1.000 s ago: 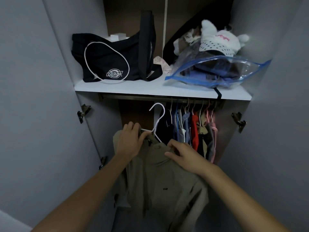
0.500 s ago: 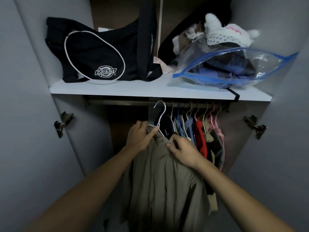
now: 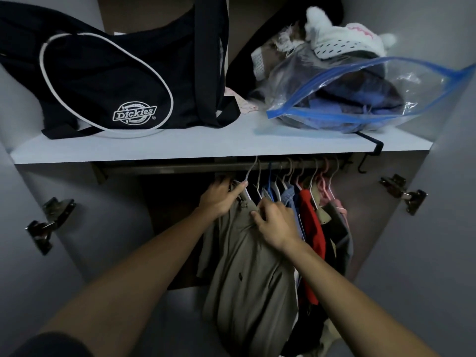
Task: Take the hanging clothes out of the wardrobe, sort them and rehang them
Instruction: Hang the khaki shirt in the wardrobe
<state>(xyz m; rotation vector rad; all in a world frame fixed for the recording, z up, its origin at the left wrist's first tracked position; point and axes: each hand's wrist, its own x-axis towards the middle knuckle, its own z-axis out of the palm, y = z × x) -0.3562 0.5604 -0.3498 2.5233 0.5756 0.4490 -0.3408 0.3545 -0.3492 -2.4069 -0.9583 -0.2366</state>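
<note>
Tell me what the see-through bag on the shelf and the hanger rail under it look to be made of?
The see-through bag looks like thin glossy plastic film: it crinkles, glints and shows the clothes inside, with a blue zip strip along its mouth. The hanger rail seems to be dull, dark metal, a straight bar with a faint sheen, though the shadow leaves that uncertain.

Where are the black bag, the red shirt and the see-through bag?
black bag [image 3: 108, 81], head view, front panel.
red shirt [image 3: 310, 228], head view, upper body.
see-through bag [image 3: 417, 83], head view, clear plastic side.
</note>
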